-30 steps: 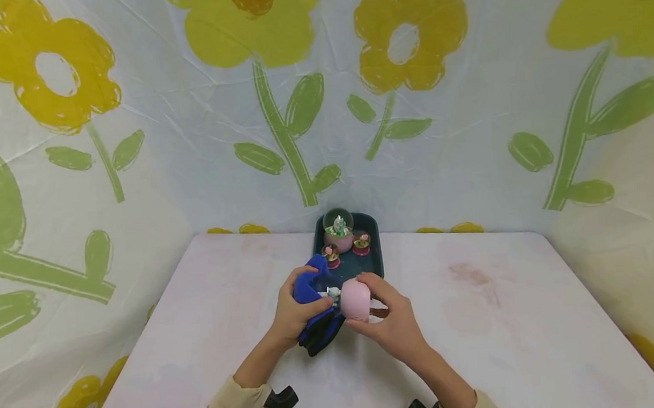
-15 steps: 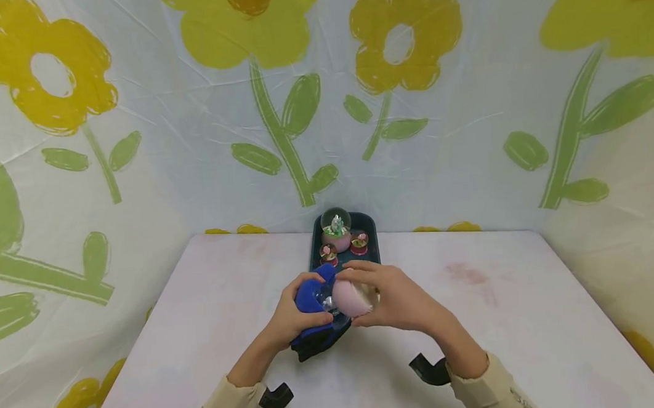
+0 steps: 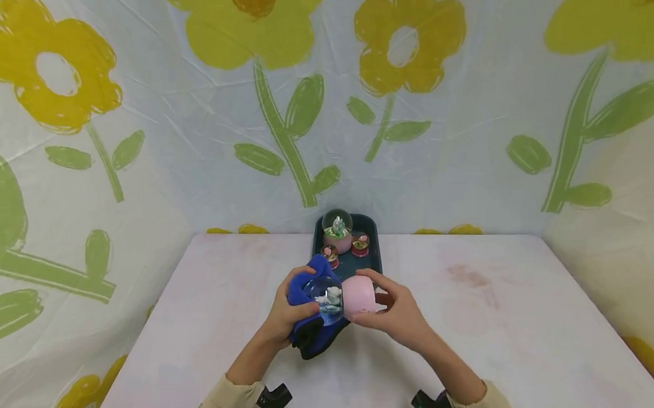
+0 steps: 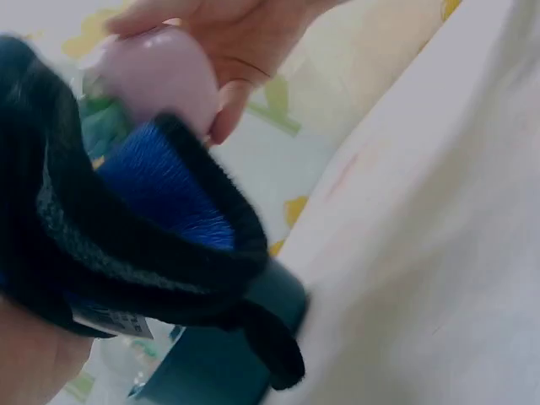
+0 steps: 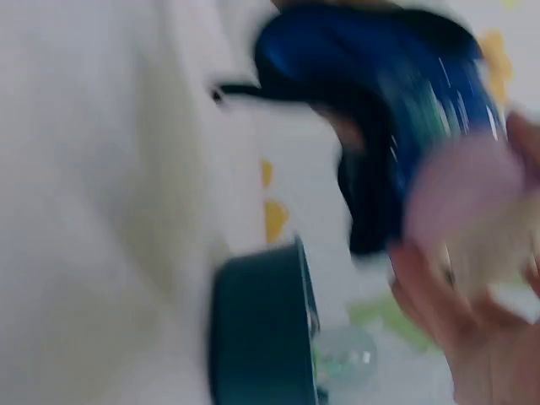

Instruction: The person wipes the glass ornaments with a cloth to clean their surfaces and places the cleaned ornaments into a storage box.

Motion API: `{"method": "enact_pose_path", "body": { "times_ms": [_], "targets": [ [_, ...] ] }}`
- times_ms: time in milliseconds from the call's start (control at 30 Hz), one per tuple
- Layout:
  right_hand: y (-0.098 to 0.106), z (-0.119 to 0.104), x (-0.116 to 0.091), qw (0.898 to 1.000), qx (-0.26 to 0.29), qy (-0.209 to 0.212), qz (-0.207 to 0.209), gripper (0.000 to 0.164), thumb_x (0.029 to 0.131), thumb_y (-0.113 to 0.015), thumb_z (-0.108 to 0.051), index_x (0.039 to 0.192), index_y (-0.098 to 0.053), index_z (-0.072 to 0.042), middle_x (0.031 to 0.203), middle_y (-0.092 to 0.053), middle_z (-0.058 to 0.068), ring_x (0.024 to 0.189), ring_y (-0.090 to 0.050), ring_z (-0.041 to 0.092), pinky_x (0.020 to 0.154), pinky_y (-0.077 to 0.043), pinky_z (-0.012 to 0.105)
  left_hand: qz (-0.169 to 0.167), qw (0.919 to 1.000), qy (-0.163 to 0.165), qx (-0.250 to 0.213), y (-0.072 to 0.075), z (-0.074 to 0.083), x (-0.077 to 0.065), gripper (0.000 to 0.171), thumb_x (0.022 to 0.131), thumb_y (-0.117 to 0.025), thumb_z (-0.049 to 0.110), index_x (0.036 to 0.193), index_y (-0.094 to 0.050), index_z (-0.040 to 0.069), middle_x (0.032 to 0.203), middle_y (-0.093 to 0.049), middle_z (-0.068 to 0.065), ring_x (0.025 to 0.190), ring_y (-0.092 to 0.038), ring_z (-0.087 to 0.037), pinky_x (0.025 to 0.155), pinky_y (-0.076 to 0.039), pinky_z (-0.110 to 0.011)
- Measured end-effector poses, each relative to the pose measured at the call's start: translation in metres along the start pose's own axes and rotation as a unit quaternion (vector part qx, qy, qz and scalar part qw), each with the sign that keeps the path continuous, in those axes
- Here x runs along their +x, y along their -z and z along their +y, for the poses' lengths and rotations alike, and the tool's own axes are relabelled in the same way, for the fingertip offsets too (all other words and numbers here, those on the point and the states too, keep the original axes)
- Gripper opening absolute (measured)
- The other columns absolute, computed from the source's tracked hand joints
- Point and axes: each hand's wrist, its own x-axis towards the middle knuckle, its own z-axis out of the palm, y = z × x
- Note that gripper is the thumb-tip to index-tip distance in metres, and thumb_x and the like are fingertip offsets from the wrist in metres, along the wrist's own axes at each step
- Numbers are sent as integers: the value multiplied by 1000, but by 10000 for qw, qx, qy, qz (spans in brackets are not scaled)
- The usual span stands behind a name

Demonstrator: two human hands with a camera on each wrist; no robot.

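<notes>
My right hand (image 3: 393,308) grips the pink base of a snow globe (image 3: 358,296), which lies on its side in the air with its clear dome turned left. Around the dome, my left hand (image 3: 288,311) holds a blue cloth with black edging (image 3: 321,266), its thumb over the front of the glass. White and teal figures show inside the dome. In the left wrist view the cloth's black trim (image 4: 194,287) and a white tag hide part of the dome. The right wrist view is blurred, with the pink base (image 5: 464,186) between fingers and thumb.
Just beyond the hands, a dark teal tray (image 3: 375,260) stands on the white table (image 3: 477,319). It holds another pink-based snow globe (image 3: 338,240) and two small red-based globes, one of them a small globe (image 3: 360,245) at the right. A flower-printed cloth (image 3: 200,112) hangs behind.
The globe's base tipped and the right hand rolled over it half a second ago; now the globe lies level again. More of the dome shows, and the cloth has shifted left around it.
</notes>
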Motion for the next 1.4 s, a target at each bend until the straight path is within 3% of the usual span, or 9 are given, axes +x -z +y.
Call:
{"method": "enact_pose_path", "body": {
  "times_ms": [133,367,433,533,700,833,1100,1267,1400],
  "targets": [
    [-23,-7,-15,9844,-1294,833,849,71,70,-89,-22,133,-56,-20,132,-54,3,103,-63,25,69,-57,32,521,9985,174,-43,-7,-3,-1,64,82,-77,21,136,-42,22,133,-40,-20,116,-46,-36,87,-49,-48],
    [-17,-26,-14,8801,-3851,2757,327,78,58,-95,-19,129,-61,-18,137,-51,9,114,-56,27,76,-56,41,348,9976,409,445,-9,-3,-4,69,81,-78,16,139,-41,19,133,-42,-21,115,-49,-36,86,-50,-48],
    [-11,-34,-9,8673,-3985,2983,-43,78,57,-95,-20,128,-62,-20,137,-52,7,116,-54,25,77,-56,40,174,9974,442,535,-7,-1,-5,69,80,-78,17,139,-42,19,132,-43,-20,114,-50,-36,85,-51,-48],
    [-5,-43,-1,8824,-3696,2867,-511,78,59,-94,-22,129,-61,-22,137,-52,5,114,-56,23,78,-55,39,-78,9971,421,634,-2,2,-9,67,79,-79,20,136,-44,19,133,-42,-19,114,-50,-37,85,-51,-48],
    [11,-41,7,9567,-2097,1570,-1273,74,64,-92,-20,131,-60,-20,138,-52,3,114,-57,25,78,-55,39,-641,9954,340,623,-1,7,-11,59,79,-79,22,130,-49,20,132,-43,-19,114,-50,-37,86,-50,-49],
    [23,-23,9,9892,-561,261,-1327,71,70,-89,-15,134,-56,-14,132,-55,7,109,-58,32,74,-56,39,-900,9947,306,403,-4,8,-9,57,79,-79,25,128,-50,25,131,-44,-19,115,-49,-37,88,-49,-50],
    [-3,-4,-12,9879,1218,-947,134,65,83,-77,-7,140,-47,-14,137,-46,17,103,-59,37,80,-55,42,-47,9997,-65,244,-9,6,1,61,77,-79,25,130,-49,23,130,-44,-20,116,-46,-37,87,-49,-49],
    [-23,-13,-22,9948,-180,-8,1005,70,72,-87,-13,134,-55,-22,135,-52,5,105,-61,31,72,-57,36,410,9954,-130,852,-12,6,3,64,76,-81,24,131,-49,22,133,-44,-17,118,-45,-38,87,-49,-50],
    [-21,-19,-21,9660,-1997,1330,969,74,64,-92,-15,130,-59,-18,138,-51,6,113,-58,30,75,-56,39,408,9836,-103,1756,-12,9,4,65,75,-84,28,130,-50,26,136,-45,-12,118,-48,-37,87,-50,-49]
  ]
}}
